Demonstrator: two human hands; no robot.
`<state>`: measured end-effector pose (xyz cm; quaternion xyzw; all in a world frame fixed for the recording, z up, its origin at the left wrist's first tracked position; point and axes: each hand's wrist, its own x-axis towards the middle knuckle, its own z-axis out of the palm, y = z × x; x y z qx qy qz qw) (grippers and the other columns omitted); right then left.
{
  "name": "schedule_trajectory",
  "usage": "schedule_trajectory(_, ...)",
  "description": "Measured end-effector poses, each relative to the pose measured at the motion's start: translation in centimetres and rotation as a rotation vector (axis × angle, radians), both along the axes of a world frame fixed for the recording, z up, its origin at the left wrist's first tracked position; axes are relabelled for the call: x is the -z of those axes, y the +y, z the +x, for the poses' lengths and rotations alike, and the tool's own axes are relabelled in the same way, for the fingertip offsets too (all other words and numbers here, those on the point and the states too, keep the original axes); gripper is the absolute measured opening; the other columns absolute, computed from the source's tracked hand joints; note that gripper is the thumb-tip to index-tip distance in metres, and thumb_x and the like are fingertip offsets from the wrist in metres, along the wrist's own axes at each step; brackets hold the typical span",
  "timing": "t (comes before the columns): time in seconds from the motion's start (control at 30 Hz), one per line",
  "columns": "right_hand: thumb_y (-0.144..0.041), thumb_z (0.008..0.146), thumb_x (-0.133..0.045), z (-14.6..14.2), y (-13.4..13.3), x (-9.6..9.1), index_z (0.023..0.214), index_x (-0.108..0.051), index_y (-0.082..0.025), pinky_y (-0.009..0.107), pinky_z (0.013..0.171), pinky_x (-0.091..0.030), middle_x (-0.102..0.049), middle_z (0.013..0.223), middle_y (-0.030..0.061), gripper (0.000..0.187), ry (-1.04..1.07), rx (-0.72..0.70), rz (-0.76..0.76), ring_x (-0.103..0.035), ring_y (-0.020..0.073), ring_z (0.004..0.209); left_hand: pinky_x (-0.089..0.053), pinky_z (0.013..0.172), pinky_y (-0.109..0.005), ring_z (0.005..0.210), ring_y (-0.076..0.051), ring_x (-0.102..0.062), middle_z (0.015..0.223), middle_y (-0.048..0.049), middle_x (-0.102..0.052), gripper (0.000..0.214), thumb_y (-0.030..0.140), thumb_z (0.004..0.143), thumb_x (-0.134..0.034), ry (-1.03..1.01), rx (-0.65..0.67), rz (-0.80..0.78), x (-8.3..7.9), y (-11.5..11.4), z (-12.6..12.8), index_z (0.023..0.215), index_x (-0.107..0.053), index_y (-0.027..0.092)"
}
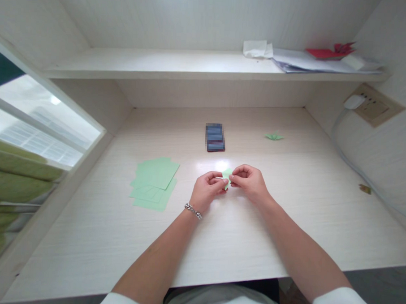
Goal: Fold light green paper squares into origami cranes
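Both hands, left hand [206, 188] and right hand [249, 181], pinch a half-folded green paper [226, 175], one finished crane [274, 136] on the worktop [253, 226], flat sheets [154, 182] waiting.

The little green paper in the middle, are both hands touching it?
Touching. The head view shows the left hand and the right hand each pinching the little green paper between fingertips, above the desk.
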<state>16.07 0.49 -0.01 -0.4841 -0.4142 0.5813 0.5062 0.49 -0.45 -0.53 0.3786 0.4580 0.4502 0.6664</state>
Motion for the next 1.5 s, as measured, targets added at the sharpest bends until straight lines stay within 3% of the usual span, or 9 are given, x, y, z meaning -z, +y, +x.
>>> schedule_trajectory(0.17,-0.036,0.054,-0.083,0.1,0.0,-0.2,0.071,-0.058,-0.016,0.029,0.058,-0.055,-0.063,0.062,-0.0004,0.035,-0.017,0.052,0.009,-0.062,0.0140,0.057,-0.052,0.059,-0.028,0.060,-0.016,-0.065,0.073,-0.0105,-0.070,0.031,0.030,0.062,-0.080,0.005,0.099,-0.046,-0.2,-0.3,0.1,0.080,-0.064,0.010)
schedule_trajectory(0.33,-0.038,0.052,-0.084,0.3,-0.1,-0.7,0.080,-0.056,-0.017,0.031,0.060,-0.055,-0.064,0.064,-0.0005,0.044,0.031,0.010,-0.049,-0.062,0.0144,0.058,-0.050,0.055,-0.027,0.058,-0.016,-0.065,0.071,-0.0099,-0.070,0.030,0.028,0.062,-0.081,-0.047,0.124,-0.063,-0.1,-0.3,-0.2,0.076,-0.061,0.011)
schedule_trajectory(0.47,-0.040,0.052,-0.084,0.3,-0.1,-0.7,0.079,-0.054,-0.018,0.029,0.059,-0.054,-0.062,0.063,-0.0020,0.046,0.014,0.002,-0.013,-0.060,0.0129,0.057,-0.052,0.059,-0.030,0.059,-0.016,-0.065,0.070,-0.0082,-0.069,0.030,0.031,0.063,-0.080,-0.004,0.141,-0.034,0.0,-0.4,0.0,0.073,-0.058,0.013)
schedule_trajectory(0.67,-0.040,0.050,-0.084,0.0,-0.3,-0.6,0.074,-0.053,-0.019,0.029,0.054,-0.053,-0.061,0.057,-0.0024,0.045,-0.060,-0.066,-0.001,-0.060,0.0145,0.054,-0.049,0.057,-0.025,0.062,-0.013,-0.061,0.074,-0.0040,-0.066,0.029,0.040,0.069,-0.074,0.086,-0.017,0.128,0.2,0.0,0.0,0.079,-0.065,0.014)
schedule_trajectory(0.87,-0.041,0.059,-0.079,-0.3,-0.4,-0.4,0.089,-0.063,-0.017,0.028,0.058,-0.052,-0.064,0.065,0.0000,0.042,-0.016,-0.129,-0.065,-0.061,0.0142,0.060,-0.044,0.049,-0.023,0.051,-0.011,-0.054,0.064,-0.0023,-0.063,0.027,0.040,0.069,-0.073,0.228,-0.043,0.213,0.0,0.2,-0.3,0.073,-0.066,0.014)
schedule_trajectory(1.0,-0.045,0.065,-0.074,-0.4,-0.2,0.2,0.073,-0.065,-0.016,0.025,0.055,-0.048,-0.063,0.067,0.0008,0.032,-0.083,-0.091,-0.039,-0.057,0.0121,0.058,-0.044,0.050,-0.023,0.052,-0.011,-0.055,0.065,-0.0035,-0.065,0.027,0.039,0.068,-0.074,0.219,-0.041,0.182,0.1,0.0,0.0,0.076,-0.067,0.014)
schedule_trajectory(1.2,-0.047,0.067,-0.072,-0.5,0.0,0.4,0.074,-0.066,-0.016,0.026,0.054,-0.047,-0.064,0.066,0.0026,0.032,-0.166,0.038,0.043,-0.055,0.0127,0.055,-0.045,0.050,-0.024,0.052,-0.012,-0.057,0.062,-0.0055,-0.065,0.030,0.039,0.065,-0.077,0.127,0.081,0.077,0.0,-0.2,0.3,0.069,-0.064,0.012)
schedule_trajectory(1.4,-0.050,0.066,-0.073,-0.6,-0.1,0.6,0.074,-0.065,-0.016,0.026,0.055,-0.046,-0.063,0.063,0.0017,0.036,-0.057,-0.094,-0.042,-0.055,0.0126,0.054,-0.043,0.047,-0.022,0.049,-0.011,-0.055,0.060,-0.0034,-0.064,0.030,0.040,0.065,-0.076,0.205,0.007,0.103,0.0,0.1,0.0,0.068,-0.062,0.013)
schedule_trajectory(1.5,-0.049,0.067,-0.072,-0.5,-0.1,0.7,0.071,-0.064,-0.016,0.025,0.049,-0.041,-0.059,0.056,0.0003,0.034,-0.124,-0.061,0.016,-0.052,0.0118,0.050,-0.046,0.051,-0.023,0.053,-0.012,-0.058,0.063,-0.0045,-0.065,0.031,0.041,0.066,-0.076,0.183,0.029,0.090,0.2,0.0,0.0,0.073,-0.064,0.013)
